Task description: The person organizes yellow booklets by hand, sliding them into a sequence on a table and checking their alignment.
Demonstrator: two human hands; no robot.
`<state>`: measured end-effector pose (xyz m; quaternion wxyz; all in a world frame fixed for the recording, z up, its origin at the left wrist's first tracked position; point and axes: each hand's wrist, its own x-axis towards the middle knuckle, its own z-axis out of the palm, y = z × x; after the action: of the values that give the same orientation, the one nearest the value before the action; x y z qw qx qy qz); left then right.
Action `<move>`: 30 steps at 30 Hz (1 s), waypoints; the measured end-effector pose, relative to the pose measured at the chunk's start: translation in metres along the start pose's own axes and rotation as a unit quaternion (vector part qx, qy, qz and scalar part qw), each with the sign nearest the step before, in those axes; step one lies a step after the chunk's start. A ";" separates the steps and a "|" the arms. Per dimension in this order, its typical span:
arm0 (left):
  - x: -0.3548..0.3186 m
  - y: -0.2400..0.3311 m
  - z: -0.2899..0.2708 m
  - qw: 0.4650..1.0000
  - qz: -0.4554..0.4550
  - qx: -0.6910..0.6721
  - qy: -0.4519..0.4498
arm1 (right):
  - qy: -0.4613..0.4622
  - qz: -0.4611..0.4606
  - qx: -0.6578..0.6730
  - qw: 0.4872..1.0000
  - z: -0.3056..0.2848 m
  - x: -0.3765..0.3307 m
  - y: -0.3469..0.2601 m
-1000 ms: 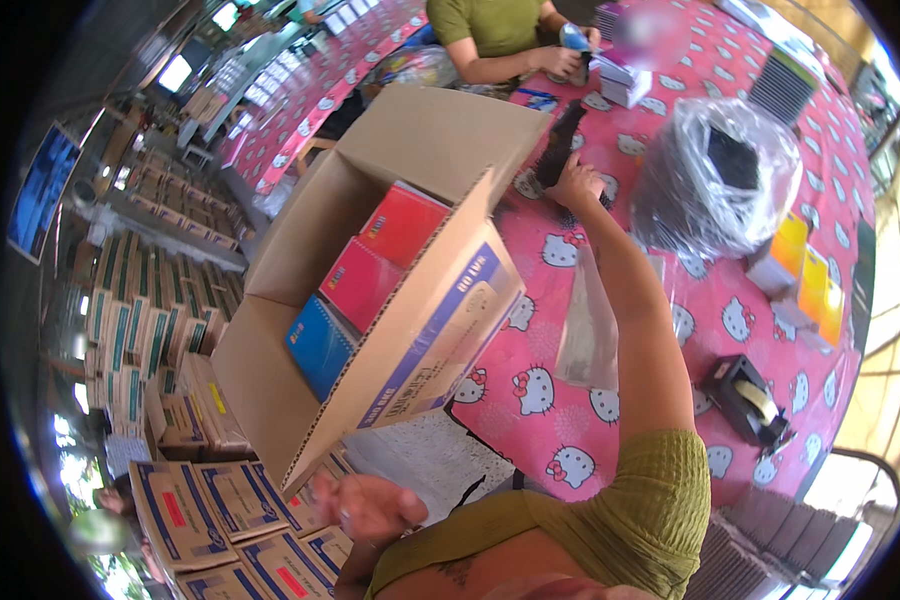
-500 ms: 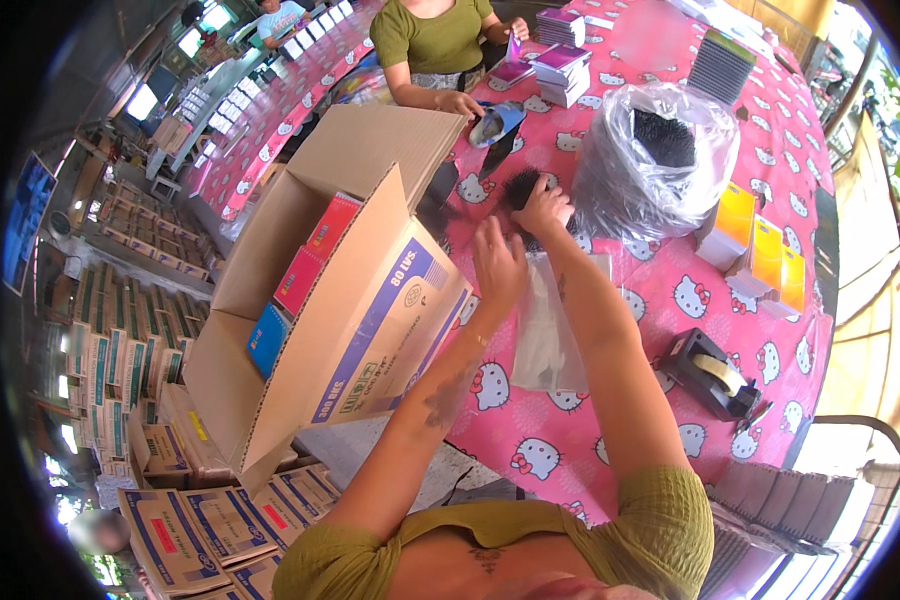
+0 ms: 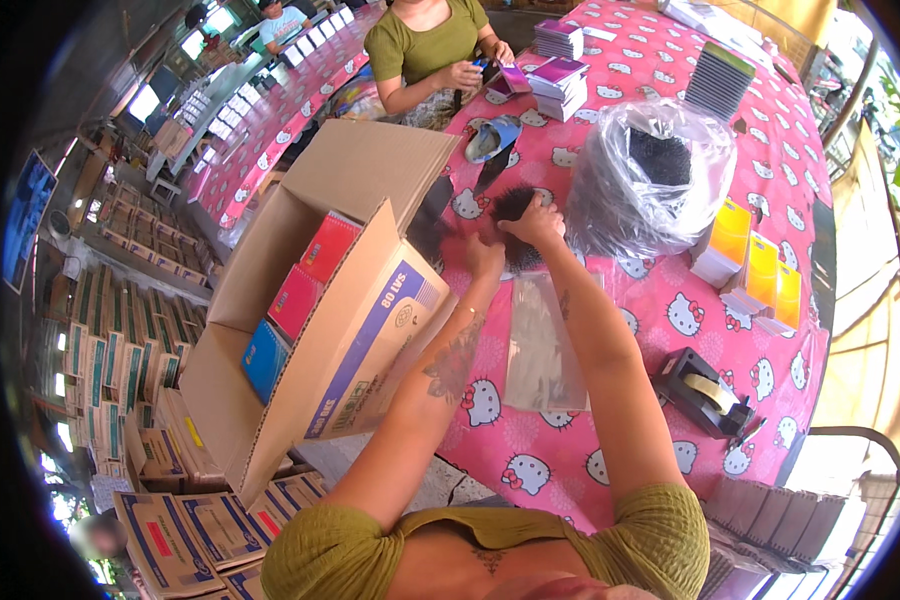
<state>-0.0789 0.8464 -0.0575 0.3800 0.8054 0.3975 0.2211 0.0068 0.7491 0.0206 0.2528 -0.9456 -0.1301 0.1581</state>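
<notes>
Both hands were at work just right of the carton [image 3: 365, 350]. The right hand [image 3: 535, 222] had its fingers bent, partly closed over a black bristly bundle [image 3: 512, 203], which lay on the pink cloth [image 3: 650, 290] to the right of the carton. The left hand [image 3: 486, 258] was low beside that bundle, nearer the carton; it was blurred, so how far open it was and whether it had hold of anything could not be told. Red [image 3: 332, 246], pink [image 3: 296, 300] and blue notebooks [image 3: 266, 360] stood inside the carton. Clear sleeves [image 3: 545, 350] lay right of the carton, with a plastic bag [image 3: 605, 190] and a tape dispenser [image 3: 685, 378] farther right of it. Beyond the carton, a co-worker [image 3: 425, 45] handled a purple booklet [image 3: 513, 78].
</notes>
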 end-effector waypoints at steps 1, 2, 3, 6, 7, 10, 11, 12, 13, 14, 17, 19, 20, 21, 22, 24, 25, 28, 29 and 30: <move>0.001 -0.004 -0.001 0.999 -0.017 -0.038 -0.002 | -0.014 -0.014 -0.013 1.000 0.001 -0.005 -0.002; -0.001 -0.011 -0.005 0.997 0.008 -0.073 0.028 | -0.029 -0.030 -0.025 0.999 0.003 -0.012 -0.006; -0.017 0.013 0.009 0.992 0.037 -0.120 0.026 | -0.018 -0.004 -0.031 0.999 0.005 -0.004 0.021; -0.019 0.037 0.000 0.995 0.053 -0.076 0.023 | 0.009 0.005 -0.028 1.000 0.007 -0.002 0.026; -0.018 0.040 -0.005 0.998 0.044 -0.032 0.012 | 0.015 0.010 -0.018 1.000 0.008 -0.002 0.026; -0.012 0.049 -0.012 0.999 0.025 -0.034 0.012 | 0.020 0.016 0.013 1.000 0.012 -0.006 0.019; -0.013 0.050 -0.013 0.996 0.029 -0.073 0.032 | 0.019 0.017 0.023 0.999 0.012 -0.007 0.018; -0.013 0.051 -0.014 0.998 -0.026 0.006 -0.050 | 0.017 0.018 0.032 0.999 0.011 -0.008 0.017; -0.014 0.053 -0.014 0.994 -0.021 0.062 -0.086 | 0.016 0.025 0.041 0.999 0.013 -0.007 0.022; -0.014 0.054 -0.014 0.985 -0.015 0.119 -0.122 | 0.024 0.028 0.041 0.998 0.017 -0.008 0.028; -0.021 0.050 -0.009 0.975 0.004 0.161 -0.150 | 0.040 0.039 0.057 0.997 0.024 -0.006 0.044; -0.001 0.020 -0.022 0.995 -0.026 0.060 -0.081 | 0.034 -0.003 0.118 0.992 0.027 -0.018 0.012; -0.001 0.028 -0.016 0.985 -0.065 -0.082 -0.134 | 0.039 0.001 0.143 0.989 0.024 -0.012 0.021; -0.008 0.044 -0.006 0.949 -0.098 -0.225 -0.197 | 0.033 0.007 0.251 0.968 0.018 -0.002 0.044; -0.019 0.064 0.006 0.904 -0.114 -0.320 -0.260 | 0.034 0.009 0.355 0.934 0.009 0.009 0.072; -0.012 0.030 -0.015 0.832 -0.185 -0.430 -0.297 | -0.108 0.008 0.565 0.818 0.015 -0.025 0.043; -0.010 0.019 -0.025 0.821 -0.187 -0.447 -0.303 | -0.120 0.019 0.590 0.799 0.015 -0.044 0.028; -0.024 0.034 -0.039 0.794 -0.156 -0.479 -0.341 | -0.099 0.023 0.657 0.747 0.001 -0.066 0.027; -0.038 0.057 -0.036 0.804 -0.114 -0.474 -0.342 | -0.069 0.008 0.676 0.734 -0.007 -0.063 0.043; -0.051 0.079 -0.039 0.814 -0.072 -0.468 -0.336 | -0.044 -0.010 0.693 0.720 -0.014 -0.065 0.055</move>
<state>-0.0977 0.7908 0.0258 0.8357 0.5239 0.1502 0.0678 -0.0385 0.6755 0.0187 0.8329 -0.4973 -0.0045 0.2427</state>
